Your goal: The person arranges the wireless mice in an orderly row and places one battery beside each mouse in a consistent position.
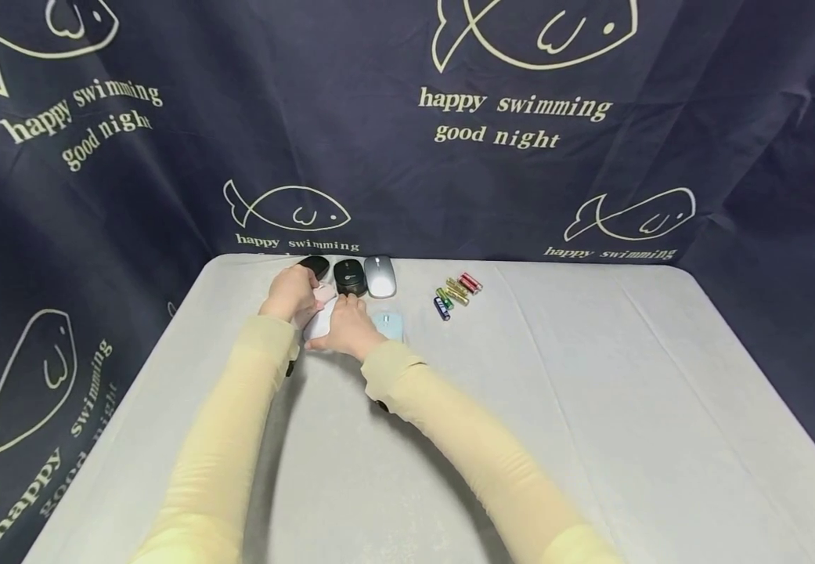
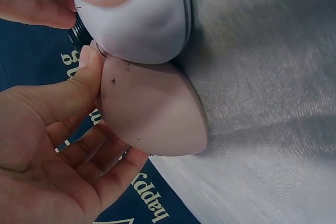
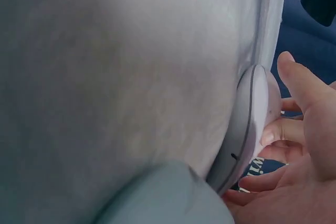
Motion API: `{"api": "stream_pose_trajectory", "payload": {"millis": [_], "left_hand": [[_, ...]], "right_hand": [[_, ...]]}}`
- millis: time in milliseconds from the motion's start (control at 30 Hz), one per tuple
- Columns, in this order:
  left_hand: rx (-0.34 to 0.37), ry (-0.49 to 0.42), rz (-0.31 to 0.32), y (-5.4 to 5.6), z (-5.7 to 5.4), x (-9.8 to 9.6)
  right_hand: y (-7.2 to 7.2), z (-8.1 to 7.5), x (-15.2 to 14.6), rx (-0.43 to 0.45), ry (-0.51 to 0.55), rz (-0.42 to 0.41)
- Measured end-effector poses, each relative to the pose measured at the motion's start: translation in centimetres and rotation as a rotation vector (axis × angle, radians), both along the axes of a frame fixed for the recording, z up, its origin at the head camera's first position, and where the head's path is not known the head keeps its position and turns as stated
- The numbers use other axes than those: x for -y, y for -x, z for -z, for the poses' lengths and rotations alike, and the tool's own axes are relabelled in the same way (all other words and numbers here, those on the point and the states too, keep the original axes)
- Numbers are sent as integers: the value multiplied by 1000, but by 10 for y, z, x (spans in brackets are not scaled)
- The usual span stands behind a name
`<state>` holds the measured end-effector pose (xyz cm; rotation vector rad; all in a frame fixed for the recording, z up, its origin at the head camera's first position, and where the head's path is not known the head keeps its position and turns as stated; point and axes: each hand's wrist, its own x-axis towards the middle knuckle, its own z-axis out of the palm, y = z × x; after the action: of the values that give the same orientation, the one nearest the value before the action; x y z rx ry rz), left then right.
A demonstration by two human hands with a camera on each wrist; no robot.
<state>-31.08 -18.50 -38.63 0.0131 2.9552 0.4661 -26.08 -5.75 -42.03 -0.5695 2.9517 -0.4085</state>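
Note:
My left hand (image 1: pixel 290 294) pinches a pale pink computer mouse (image 2: pixel 152 108) between thumb and fingers at the far left of the table. Right beside the pink one, edge against edge, lies a white computer mouse (image 2: pixel 142 19) with a dark seam along its side. Over that white mouse spreads my right hand (image 1: pixel 352 325), its fingers along the far side. In the right wrist view its thumb (image 3: pixel 296 72) stands raised away from the shell. A light blue mouse (image 1: pixel 388 325) sits just right of this hand, partly covered by it.
Behind the hands, a black mouse (image 1: pixel 315 266), another black mouse (image 1: pixel 349 276) and a silver-grey mouse (image 1: pixel 380 276) line the table's back edge. Several batteries (image 1: pixel 457 291) in red, gold, green and blue lie to their right. A dark blue printed curtain (image 1: pixel 407 211) hangs behind the table.

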Motion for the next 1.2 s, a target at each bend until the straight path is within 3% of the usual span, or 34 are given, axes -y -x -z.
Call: {"api": "stream_pose_trajectory", "payload": {"millis": [300, 533, 867, 1200], "left_hand": [[10, 7, -19, -1, 2, -1], [5, 2, -23, 0, 1, -2], [2, 0, -21, 1, 1, -3], [7, 6, -14, 3, 2, -1]], "right_hand": [[-1, 9, 14, 23, -39, 126], [-3, 11, 17, -47, -96, 158], [0, 11, 15, -28, -142, 142], [-2, 6, 8, -10, -146, 58]]}}
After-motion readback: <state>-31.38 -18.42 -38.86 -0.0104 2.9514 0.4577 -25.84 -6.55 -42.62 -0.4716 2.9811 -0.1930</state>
